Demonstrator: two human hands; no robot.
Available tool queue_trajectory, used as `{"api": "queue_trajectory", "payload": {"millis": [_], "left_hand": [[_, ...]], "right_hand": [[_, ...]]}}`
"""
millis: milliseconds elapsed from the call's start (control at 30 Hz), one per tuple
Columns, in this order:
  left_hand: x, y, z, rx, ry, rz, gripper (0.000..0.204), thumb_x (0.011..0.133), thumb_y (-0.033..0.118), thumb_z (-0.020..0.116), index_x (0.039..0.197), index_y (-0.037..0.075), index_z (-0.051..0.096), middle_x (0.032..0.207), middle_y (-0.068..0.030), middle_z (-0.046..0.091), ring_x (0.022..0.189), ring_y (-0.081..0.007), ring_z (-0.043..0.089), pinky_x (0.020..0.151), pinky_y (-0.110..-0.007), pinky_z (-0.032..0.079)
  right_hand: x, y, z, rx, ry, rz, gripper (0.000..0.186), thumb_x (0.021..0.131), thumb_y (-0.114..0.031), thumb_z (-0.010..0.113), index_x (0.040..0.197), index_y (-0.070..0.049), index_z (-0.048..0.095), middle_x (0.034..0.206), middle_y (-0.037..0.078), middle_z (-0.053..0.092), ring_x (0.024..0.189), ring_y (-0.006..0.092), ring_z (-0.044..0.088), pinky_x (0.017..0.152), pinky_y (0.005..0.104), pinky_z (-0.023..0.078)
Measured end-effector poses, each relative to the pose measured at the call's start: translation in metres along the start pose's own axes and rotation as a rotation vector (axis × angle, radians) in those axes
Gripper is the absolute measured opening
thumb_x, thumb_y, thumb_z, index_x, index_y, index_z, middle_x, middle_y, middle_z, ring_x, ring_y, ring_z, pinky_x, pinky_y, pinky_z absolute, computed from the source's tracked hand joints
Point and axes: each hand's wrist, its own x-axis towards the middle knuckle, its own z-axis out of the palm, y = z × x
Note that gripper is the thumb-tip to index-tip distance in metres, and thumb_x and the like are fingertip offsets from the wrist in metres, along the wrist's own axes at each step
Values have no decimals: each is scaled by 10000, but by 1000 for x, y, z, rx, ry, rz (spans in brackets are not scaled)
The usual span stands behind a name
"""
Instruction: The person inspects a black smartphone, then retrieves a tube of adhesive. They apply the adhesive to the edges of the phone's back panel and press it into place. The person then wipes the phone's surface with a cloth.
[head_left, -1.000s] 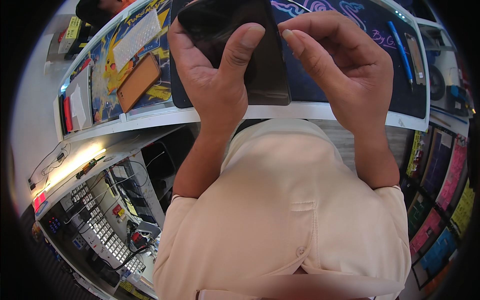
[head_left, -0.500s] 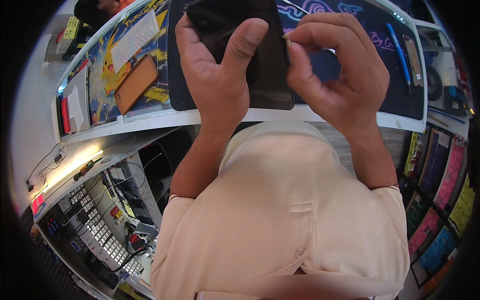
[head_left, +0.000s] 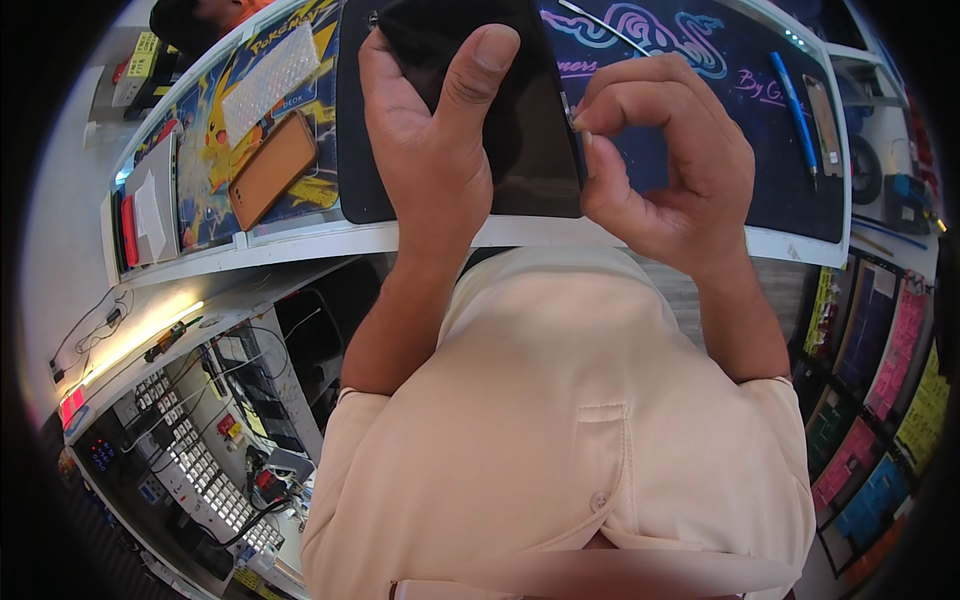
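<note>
A black glossy tablet-like slab [head_left: 530, 150] lies between my hands, one corner near the table's front edge. My left hand [head_left: 435, 140] grips its left side, thumb raised over the dark face and the other fingers mostly hidden. At the slab's right edge, my right hand [head_left: 675, 150] has thumb and forefinger pinched together. Something tiny and pale shows by those fingertips, too small to name. Beyond the right hand, a thin silver rod-like tool [head_left: 605, 28] lies on the dark printed mat [head_left: 730, 120].
A blue pen-like tool [head_left: 797, 115] and a narrow flat piece [head_left: 824, 115] lie at the right. On the left are a brown phone case [head_left: 272, 170], bubble wrap [head_left: 270, 85] and a stack with white paper [head_left: 152, 220]. The white table edge [head_left: 330, 240] runs before me.
My right hand has slid nearer to me along the slab's right edge, still pinching. The slab has shifted slightly left, and more of the silver tool shows.
</note>
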Motion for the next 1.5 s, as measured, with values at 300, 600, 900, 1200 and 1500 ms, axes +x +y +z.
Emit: {"api": "queue_trajectory", "payload": {"millis": [300, 600, 900, 1200, 1500], "left_hand": [[3, -4, -29, 307, 144, -60, 621, 965, 340, 770, 1407, -10, 509, 1238, -106, 662, 1103, -157, 648, 994, -296, 506], [-3, -18, -25, 1022, -295, -459, 642, 915, 355, 800, 1430, 70, 542, 1298, -162, 665, 1136, -240, 688, 937, -351, 556], [5, -28, -24, 1452, -399, 91, 524, 888, 371, 812, 1302, 85, 668, 1174, -111, 611, 1066, -267, 614, 928, -388, 506], [1, -16, 1, 555, -310, 31, 165, 941, 120, 781, 1081, 43, 740, 944, -23, 696, 830, -83, 630, 725, -233, 501], [-5, -5, -9, 163, -234, -296, 173, 1014, 166, 715, 1105, 23, 681, 987, -39, 717, 899, -93, 648, 822, -250, 528]], "right_hand": [[-45, 8, -15, 759, 94, 556, 249, 920, 0, 647, 1167, 35, 647, 1145, 139, 682, 1011, 159, 669, 886, 303, 544], [-50, 37, -37, 1314, 330, 746, 364, 997, -24, 648, 1347, 61, 595, 1216, 155, 693, 1130, 249, 713, 994, 354, 603], [-44, 38, -38, 1406, 310, 731, 326, 1029, -87, 573, 1317, 65, 596, 1192, 152, 692, 1126, 263, 708, 942, 368, 618], [-17, 10, -24, 896, 147, 684, 306, 1049, -197, 608, 1254, 24, 656, 1172, 126, 711, 1076, 184, 695, 898, 316, 583], [-10, 1, -12, 511, 43, 476, 285, 1050, -190, 622, 1210, 33, 701, 1157, 141, 726, 1031, 193, 705, 882, 314, 570]]}}
